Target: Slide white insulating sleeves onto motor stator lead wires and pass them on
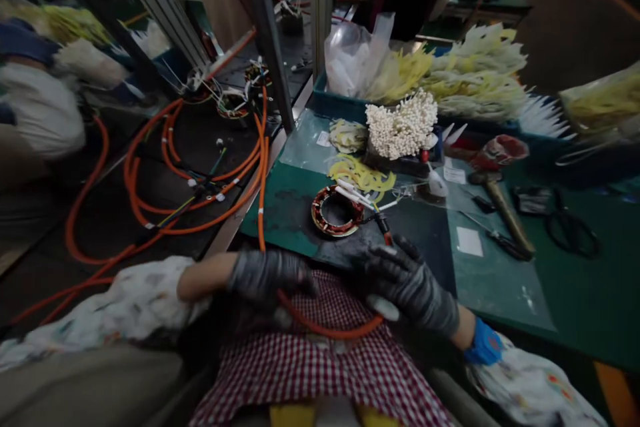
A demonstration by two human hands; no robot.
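An orange cable (330, 330) hangs in a loop in front of the checked apron, between my two gloved hands. My left hand (273, 280) is closed loosely around it, with the fingertips smeared by motion. My right hand (410, 283) curves over the cable near its other end, thumb below and fingers forward; the palm side is hidden. From there the cable leads to white-sleeved leads (355, 193) joined to a ring-shaped motor stator (337, 210). The copper-coloured stator lies flat on the green bench mat (280, 213), just beyond my hands.
Coiled orange cables (133, 180) lie left, beside a metal post (270, 33). Behind the stator are yellow strips (363, 173), a heap of small white pieces (403, 125) and a filled blue bin (340, 103). A hammer (507, 213) and scissors (570, 230) lie right. Other people work nearby.
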